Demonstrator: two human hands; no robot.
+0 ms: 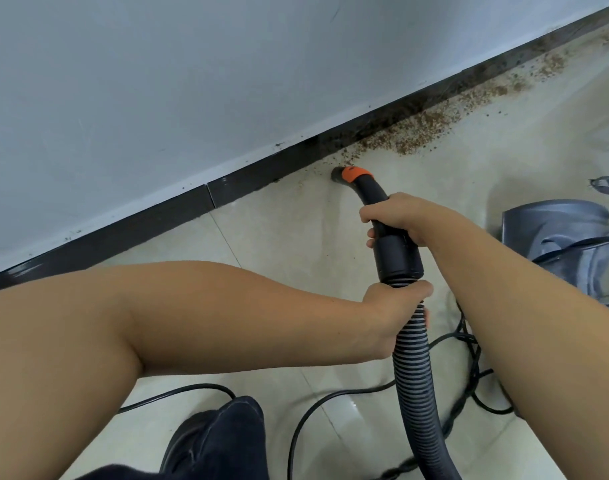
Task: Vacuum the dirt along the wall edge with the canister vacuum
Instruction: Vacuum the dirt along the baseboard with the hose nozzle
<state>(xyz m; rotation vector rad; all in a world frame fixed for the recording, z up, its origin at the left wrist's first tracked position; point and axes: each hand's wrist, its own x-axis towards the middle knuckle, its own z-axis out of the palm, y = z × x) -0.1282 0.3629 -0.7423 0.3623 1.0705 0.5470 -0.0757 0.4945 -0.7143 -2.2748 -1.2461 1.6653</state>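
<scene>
Both hands, right (398, 220) and left (391, 308), grip the vacuum hose (412, 368); we judge the nozzle (348, 174) next sweeps toward the dirt (417, 129) at two o'clock.

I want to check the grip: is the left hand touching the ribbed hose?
Touching. The head view shows the left hand with fingers curled round the ribbed hose just below the black cuff, with no gap visible.

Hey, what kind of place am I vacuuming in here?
Probably an indoor room, home or office: glossy beige floor tiles, a dark baseboard under a painted wall, dirt along it.
</scene>
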